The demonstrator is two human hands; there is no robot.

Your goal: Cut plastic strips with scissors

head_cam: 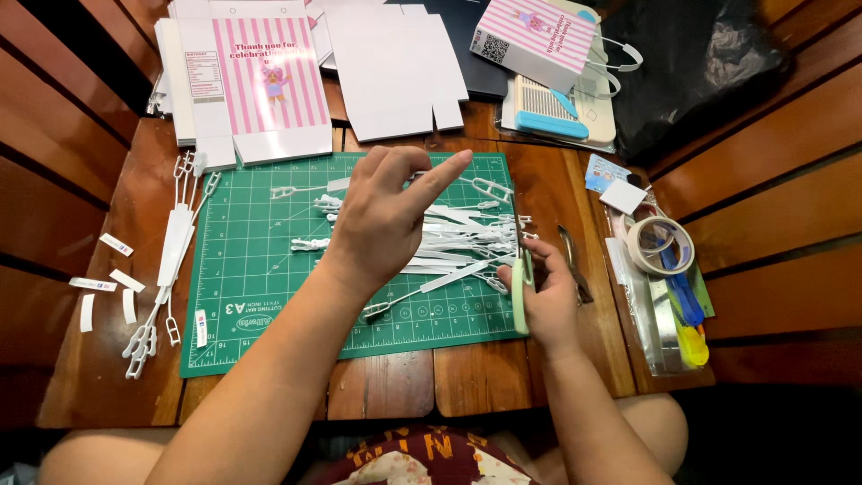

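Note:
My left hand [384,211] hovers over the green cutting mat [251,269], index finger stretched out, thumb and finger pinching at a thin white plastic handle piece; whether it grips one I cannot tell. Beneath it lies a pile of several white plastic handle strips [453,242]. My right hand [543,292] rests at the mat's right edge, shut on a pale green craft knife [520,287] held upright along the edge.
White handle strips [171,260] and small paper slips [108,287] lie left of the mat. Flat pink-striped box blanks [260,81] and white card [395,67] sit behind. A folded striped box [537,36], tape roll [660,244], pliers [575,265] and black bag [700,63] are at right.

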